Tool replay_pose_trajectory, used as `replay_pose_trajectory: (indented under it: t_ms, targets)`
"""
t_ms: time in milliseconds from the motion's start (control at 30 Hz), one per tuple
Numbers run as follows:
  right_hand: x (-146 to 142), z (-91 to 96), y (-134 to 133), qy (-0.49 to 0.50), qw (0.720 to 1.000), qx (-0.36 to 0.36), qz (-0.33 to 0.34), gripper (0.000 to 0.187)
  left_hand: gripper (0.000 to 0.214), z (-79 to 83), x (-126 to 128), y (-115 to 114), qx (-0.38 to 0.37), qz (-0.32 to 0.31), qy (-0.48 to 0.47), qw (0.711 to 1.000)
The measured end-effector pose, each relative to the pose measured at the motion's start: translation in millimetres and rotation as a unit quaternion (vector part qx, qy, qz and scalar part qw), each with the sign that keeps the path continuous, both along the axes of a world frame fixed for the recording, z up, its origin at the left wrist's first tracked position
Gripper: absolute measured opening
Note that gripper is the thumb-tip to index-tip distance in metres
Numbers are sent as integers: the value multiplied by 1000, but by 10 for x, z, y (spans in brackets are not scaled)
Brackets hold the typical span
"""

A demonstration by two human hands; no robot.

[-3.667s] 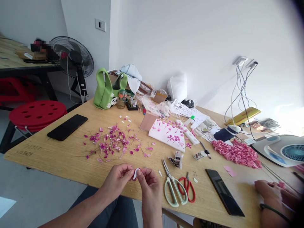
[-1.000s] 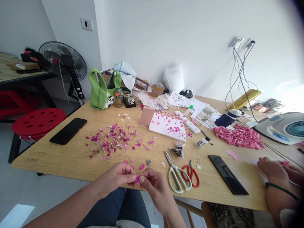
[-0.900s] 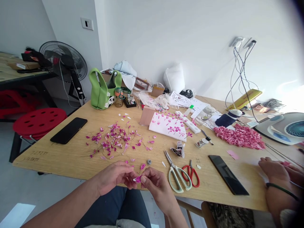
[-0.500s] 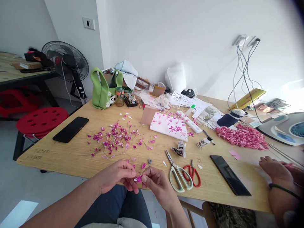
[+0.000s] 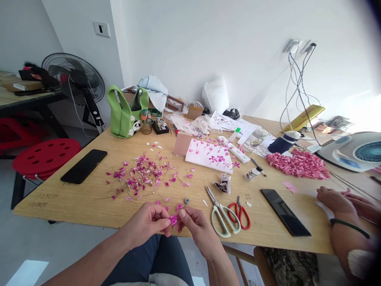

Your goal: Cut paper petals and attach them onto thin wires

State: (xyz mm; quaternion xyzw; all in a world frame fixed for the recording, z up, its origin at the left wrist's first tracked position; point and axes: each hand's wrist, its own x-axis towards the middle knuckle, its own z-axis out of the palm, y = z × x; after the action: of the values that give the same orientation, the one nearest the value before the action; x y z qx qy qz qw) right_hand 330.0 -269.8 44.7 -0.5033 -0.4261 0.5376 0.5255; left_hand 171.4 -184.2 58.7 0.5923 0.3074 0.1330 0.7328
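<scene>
Head camera looks down on the person's left hand point(image 5: 144, 224) and right hand point(image 5: 198, 228), held together just over the front edge of a pale wooden table point(image 5: 59, 198). Their fingertips close firmly from both sides on a small magenta petal point(image 5: 173, 219), which sits between the hands and is partly hidden by the fingers. Just ahead lie a few loose magenta petals point(image 5: 179, 206) and a small grey spool point(image 5: 186, 201). To the right of the hands are cream-handled steel scissors point(image 5: 222, 218), with smaller red-handled scissors point(image 5: 239, 216) touching them. Farther right, a co-worker's hands point(image 5: 336, 200) rest on the table, with a dark green bracelet point(image 5: 348, 228) on one wrist, near a flat black phone point(image 5: 284, 212). Beyond the person's hands, a scatter of magenta flower sprigs on thin wires point(image 5: 137, 174) spreads across the wood, left of a white sheet dotted with pink blossoms point(image 5: 208, 155). A heap of pink crinkled pieces point(image 5: 297, 165) lies to the right, and a green handbag with a panda patch point(image 5: 122, 119) stands at the far edge, against the wall.
</scene>
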Motion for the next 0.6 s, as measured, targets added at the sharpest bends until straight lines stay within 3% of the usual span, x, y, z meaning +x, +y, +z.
replay_pose_trajectory:
  t_ms: [333,467,600]
  targets:
    - [-20,-133,57,9,999,-44,7,30,15,-11,7,-54,60,27,26,997]
    - [-38,-102,82,-43,997,-64,6,28,16,-22,9,-79,112,25,44,992]
    - [-71,-33,108,11,996,-92,20,30,17,-48,5,-93,92,30,40,995]
